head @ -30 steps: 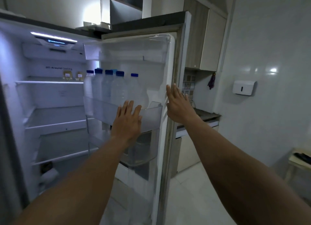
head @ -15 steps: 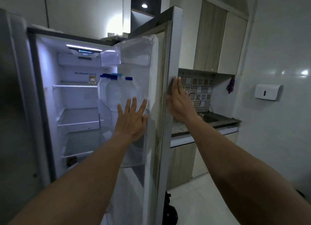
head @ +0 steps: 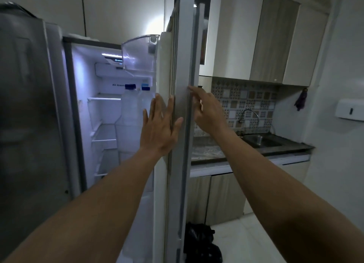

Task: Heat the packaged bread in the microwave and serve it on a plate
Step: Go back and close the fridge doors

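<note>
The fridge door (head: 181, 174) is seen edge-on, partly open. The left hand (head: 160, 129) is laid flat against its inner side, fingers straight and spread. The right hand (head: 206, 113) is set against its outer face, fingers loosely extended, nothing gripped. Blue-capped bottles (head: 134, 105) are held in the door shelf. Where the packaged bread lies cannot be told.

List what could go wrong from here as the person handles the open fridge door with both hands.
1. The left hand lies flat on the inner edge of the fridge door; if the door swings shut, its fingers may get pinched.
2. The water bottles stand in the door; a hard swing could topple them.
3. A black bag lies on the floor by the door's foot; the person might trip on it.
</note>
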### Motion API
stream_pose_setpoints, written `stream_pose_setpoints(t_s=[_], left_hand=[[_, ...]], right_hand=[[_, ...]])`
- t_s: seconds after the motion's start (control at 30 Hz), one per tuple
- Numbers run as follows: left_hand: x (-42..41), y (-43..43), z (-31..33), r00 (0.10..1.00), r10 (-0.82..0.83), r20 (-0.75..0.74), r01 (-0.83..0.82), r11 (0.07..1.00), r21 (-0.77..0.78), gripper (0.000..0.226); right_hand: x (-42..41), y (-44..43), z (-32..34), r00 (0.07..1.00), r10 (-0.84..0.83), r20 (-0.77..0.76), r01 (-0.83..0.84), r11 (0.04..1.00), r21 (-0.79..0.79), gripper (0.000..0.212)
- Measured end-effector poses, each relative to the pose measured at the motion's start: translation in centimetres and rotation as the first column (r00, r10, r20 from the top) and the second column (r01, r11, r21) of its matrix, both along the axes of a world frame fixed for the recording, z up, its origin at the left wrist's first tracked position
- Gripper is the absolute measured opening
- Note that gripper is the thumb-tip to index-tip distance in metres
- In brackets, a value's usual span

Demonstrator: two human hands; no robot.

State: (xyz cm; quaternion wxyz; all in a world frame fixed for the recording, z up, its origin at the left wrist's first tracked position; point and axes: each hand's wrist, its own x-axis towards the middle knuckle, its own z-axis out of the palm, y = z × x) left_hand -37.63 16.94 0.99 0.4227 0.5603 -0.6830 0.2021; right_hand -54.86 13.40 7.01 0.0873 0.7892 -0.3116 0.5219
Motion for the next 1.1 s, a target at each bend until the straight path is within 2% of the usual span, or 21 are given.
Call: stream_pose_setpoints(t_s=[0.1, 0.23, 0.43, 0.57, 0.73, 0.87, 1.1], left_hand=[[1.0, 0.0, 0.0, 0.998, 0.051, 0.023, -0.052, 0.998, 0.02, 0.085], [3.0, -0.2, -0.1, 0.994, 0.104, 0.039, -0.104, 0.994, 0.02, 0.093], [4.9, -0.1, -0.3, 0.993, 0.113, 0.028, -0.113, 0.994, 0.002, 0.093], [6.9, -0.1, -0.3, 0.993, 0.118, 0.013, -0.118, 0.993, -0.002, 0.096], [11.0, 0.0, -0.3, 0.995, 0.099, 0.015, -0.099, 0.995, -0.014, 0.097], [14.0, 0.2, 0.0, 0.997, 0.064, 0.049, -0.063, 0.997, -0.036, 0.09], [18.7, -1.1, 0.4, 0.998, 0.065, -0.006, -0.066, 0.991, -0.12, 0.075]], right_hand=[[1.2, -0.9, 0.7, 0.991, -0.013, 0.134, 0.001, 0.996, 0.091, 0.051], [2.7, -1.5, 0.5, 0.999, 0.007, -0.039, 0.003, 0.97, 0.244, 0.06], [5.1, -2.2, -0.8, 0.996, 0.052, -0.067, -0.033, 0.967, 0.253, 0.078], [6.4, -1.4, -0.3, 0.996, 0.049, -0.074, -0.031, 0.972, 0.232, 0.065], [9.7, -1.7, -0.7, 0.994, 0.051, -0.098, -0.03, 0.978, 0.206, 0.065], [13.3, -2.9, -1.8, 0.994, 0.07, -0.086, -0.048, 0.971, 0.233, 0.058], [19.7, -4.4, -2.9, 0.993, 0.059, -0.1, -0.027, 0.956, 0.293, 0.059]])
